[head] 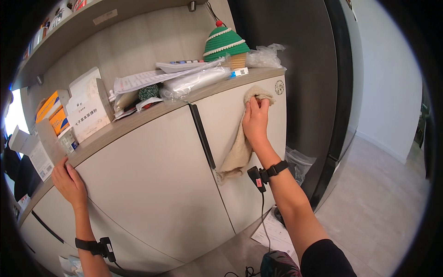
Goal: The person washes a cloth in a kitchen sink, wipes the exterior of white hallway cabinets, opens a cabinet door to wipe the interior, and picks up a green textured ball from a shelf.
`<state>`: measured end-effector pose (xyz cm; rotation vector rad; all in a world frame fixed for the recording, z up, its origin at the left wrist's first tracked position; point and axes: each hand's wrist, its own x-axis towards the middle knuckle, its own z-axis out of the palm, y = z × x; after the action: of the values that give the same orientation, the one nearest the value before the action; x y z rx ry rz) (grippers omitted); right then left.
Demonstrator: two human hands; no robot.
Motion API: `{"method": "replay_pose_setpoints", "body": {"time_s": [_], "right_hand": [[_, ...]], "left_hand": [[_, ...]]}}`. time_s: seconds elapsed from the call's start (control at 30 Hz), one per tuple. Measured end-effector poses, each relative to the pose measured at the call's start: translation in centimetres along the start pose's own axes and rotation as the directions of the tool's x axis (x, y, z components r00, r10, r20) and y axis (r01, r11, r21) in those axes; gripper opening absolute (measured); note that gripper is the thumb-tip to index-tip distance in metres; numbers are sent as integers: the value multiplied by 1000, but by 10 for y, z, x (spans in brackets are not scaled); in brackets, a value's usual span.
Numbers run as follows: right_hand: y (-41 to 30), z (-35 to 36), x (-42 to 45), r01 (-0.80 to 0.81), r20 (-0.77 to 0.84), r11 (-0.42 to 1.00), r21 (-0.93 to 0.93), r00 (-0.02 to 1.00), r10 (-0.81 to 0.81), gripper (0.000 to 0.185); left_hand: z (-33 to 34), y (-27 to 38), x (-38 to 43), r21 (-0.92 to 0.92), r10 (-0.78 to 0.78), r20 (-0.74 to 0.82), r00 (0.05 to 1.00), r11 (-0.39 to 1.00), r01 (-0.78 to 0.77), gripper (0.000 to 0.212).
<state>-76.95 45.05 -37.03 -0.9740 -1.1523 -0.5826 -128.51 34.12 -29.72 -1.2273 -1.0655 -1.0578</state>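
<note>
My right hand (pixel 256 121) grips a beige cloth (pixel 238 152) and presses it against the upper part of a white cabinet door (pixel 207 117). The cloth hangs down below the hand, reaching near the lower end of a black door handle (pixel 202 136). A round dark sticker (pixel 279 87) sits on the same door, just right of the cloth. My left hand (pixel 70 181) rests at the edge of the wood-look countertop (pixel 128 130), its fingers apart and holding nothing. Both wrists wear black straps with small devices.
Boxes (pixel 91 117), papers (pixel 138 83), a plastic-wrapped bundle (pixel 197 81) and a green tree-shaped ornament (pixel 225 43) stand on the countertop. A shelf (pixel 114 17) overhangs it. To the right is a dark refrigerator (pixel 311 69). Printed sheets (pixel 273 233) and a cable (pixel 249 271) lie on the floor.
</note>
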Motion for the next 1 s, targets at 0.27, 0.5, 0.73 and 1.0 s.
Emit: {"method": "replay_pose_setpoints", "body": {"time_s": [0.27, 0.5, 0.73, 1.0], "right_hand": [[-1, -13, -5, 131, 108, 991, -38, 986, -126, 20], [-3, -20, -27, 178, 245, 981, -70, 957, -156, 20], [8, -15, 14, 196, 47, 980, -16, 980, -195, 13], [1, -32, -98, 89, 351, 996, 19, 932, -90, 21]], "left_hand": [[2, 1, -2, -11, -15, -8, 1000, 1000, 15, 22], [-4, 0, 1, -13, -17, -14, 1000, 1000, 17, 22], [2, 0, -1, -9, -31, -6, 999, 999, 31, 23], [-2, -4, -1, 8, -21, -9, 1000, 1000, 21, 23]]}}
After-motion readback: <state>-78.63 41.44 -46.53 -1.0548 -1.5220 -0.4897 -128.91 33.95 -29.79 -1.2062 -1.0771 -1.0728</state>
